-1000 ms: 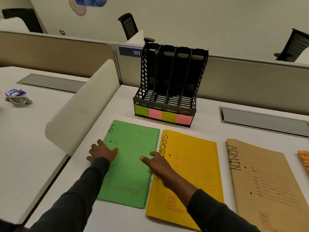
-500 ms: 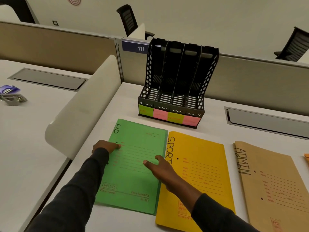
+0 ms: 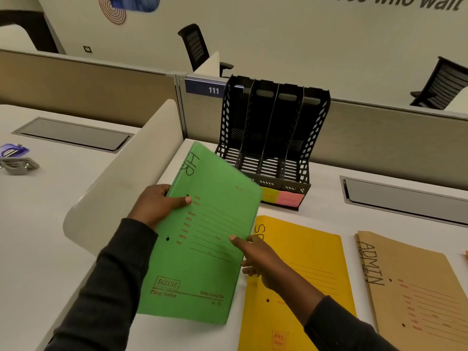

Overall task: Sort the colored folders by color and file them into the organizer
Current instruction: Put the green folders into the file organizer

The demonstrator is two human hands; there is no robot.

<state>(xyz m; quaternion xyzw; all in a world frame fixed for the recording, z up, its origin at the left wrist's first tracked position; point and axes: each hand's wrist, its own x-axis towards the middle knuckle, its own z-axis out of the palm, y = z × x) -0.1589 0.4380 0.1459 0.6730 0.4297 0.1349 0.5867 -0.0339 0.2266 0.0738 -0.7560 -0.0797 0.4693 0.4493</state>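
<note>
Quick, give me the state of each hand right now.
Left hand: shut on the green folder, gripping its left edge.
Right hand: shut on the green folder, pinching its right edge.

We are in an open-plan office: white desks (image 3: 45, 224) are split by low beige partition panels (image 3: 88, 79), and the far one carries a blue plate numbered 111 (image 3: 206, 89). Beyond the panels we see black mesh-backed office chairs (image 3: 195, 46) against a plain wall with large lettering (image 3: 415, 1). On the near desk we see a black file organizer (image 3: 273, 138) and labelled paper folders (image 3: 304, 274).
</note>
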